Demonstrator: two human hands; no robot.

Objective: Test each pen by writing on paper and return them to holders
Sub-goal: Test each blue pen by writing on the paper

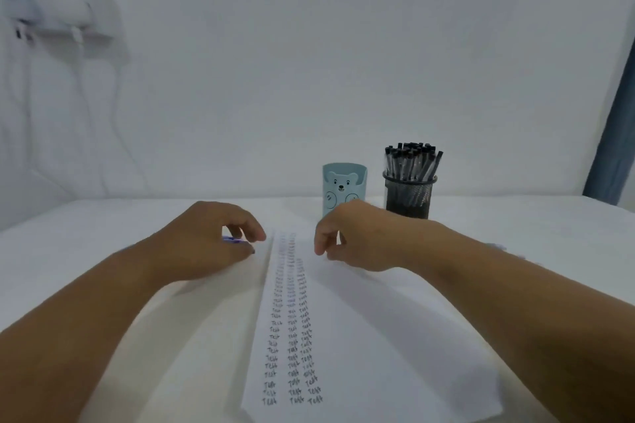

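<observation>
A long white paper [364, 336] lies on the table with three columns of the handwritten word "Test" [292, 336]. My left hand [202, 240] hovers at the paper's far left edge, its curled fingers and thumb around a small blue-purple pen [233, 240] that is mostly hidden. My right hand [357, 237] hangs over the paper's far right part with loosely curled fingers and nothing visible in it. Behind it stand a light blue bear holder [344, 182], contents not visible, and a black mesh holder [409, 197] packed with several black-capped pens [412, 161].
The white table [536, 227] meets a white wall just behind the holders. A white device with hanging cables [62, 14] is mounted on the wall at the upper left. A blue curtain edge [615, 134] shows at the far right.
</observation>
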